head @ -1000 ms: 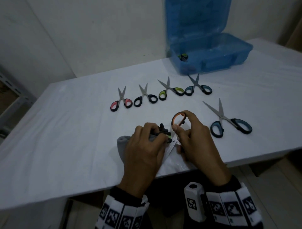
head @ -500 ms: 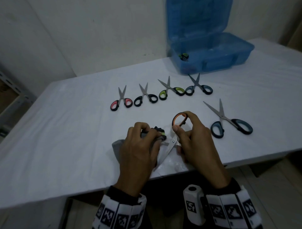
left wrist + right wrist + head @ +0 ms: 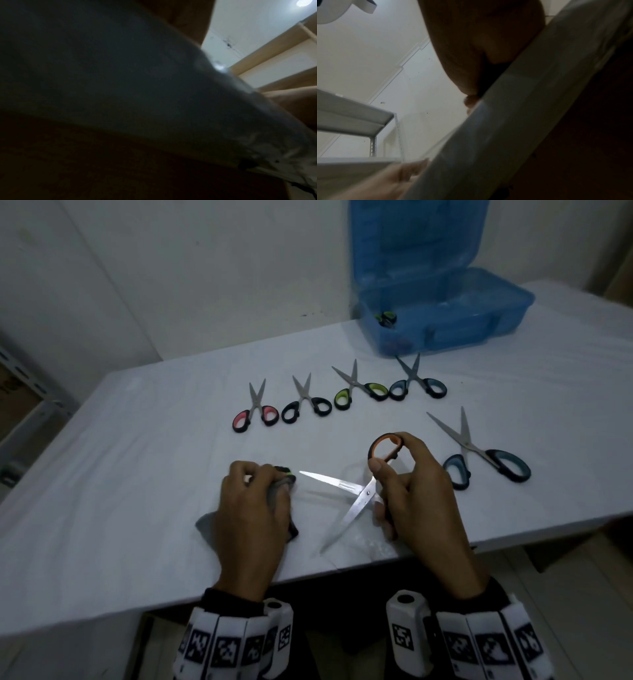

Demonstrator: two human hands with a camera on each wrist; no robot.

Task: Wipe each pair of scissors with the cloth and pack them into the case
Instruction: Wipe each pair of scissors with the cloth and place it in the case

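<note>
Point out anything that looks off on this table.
The large teal scissors lie apart from the row of four. The orange-handled scissors in the right hand are spread wide open; nothing looks damaged or spilled.

The orange-handled scissors (image 3: 356, 494) have bright polished metal blades that reflect light; the handle loop is matt black plastic with an orange lining. The cloth (image 3: 279, 491) is grey, soft and matt, with a dark edge. The desk (image 3: 137, 474) carries a white matt covering with fine creases; at the near edge a clear glossy film shows wrinkles. The case (image 3: 445, 313) is translucent blue plastic with a smooth sheen. The large blue-handled scissors (image 3: 479, 453) have satin metal blades and black plastic handles with blue inserts.
</note>
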